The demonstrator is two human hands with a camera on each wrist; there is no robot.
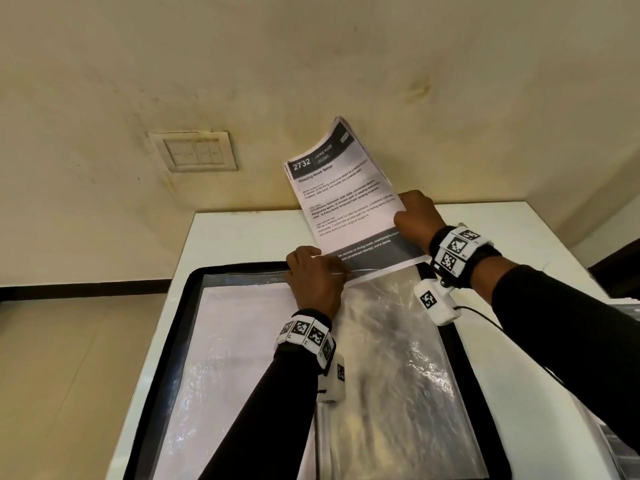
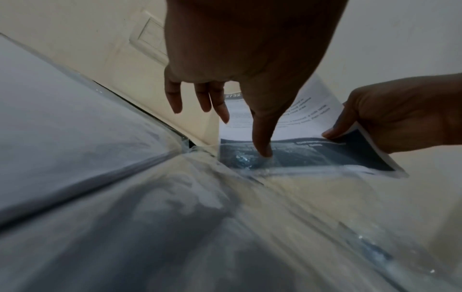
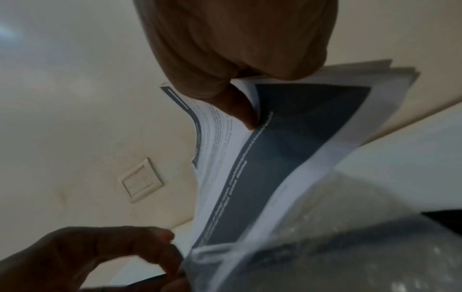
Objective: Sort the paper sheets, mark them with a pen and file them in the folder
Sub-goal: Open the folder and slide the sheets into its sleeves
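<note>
A black folder lies open on the white table. Its left sleeve holds a white sheet. My right hand grips a stack of printed sheets headed "2732" by its right edge, thumb on the front. The stack stands tilted, its lower edge at the top opening of the clear right sleeve. My left hand pinches that sleeve's top edge, and one finger reaches down into the opening. No pen is in view.
A stained cream wall with a switch plate rises just behind the table. Something pale and shiny, perhaps more sheets or sleeves, lies at the table's right edge. Floor shows to the left, below the table edge.
</note>
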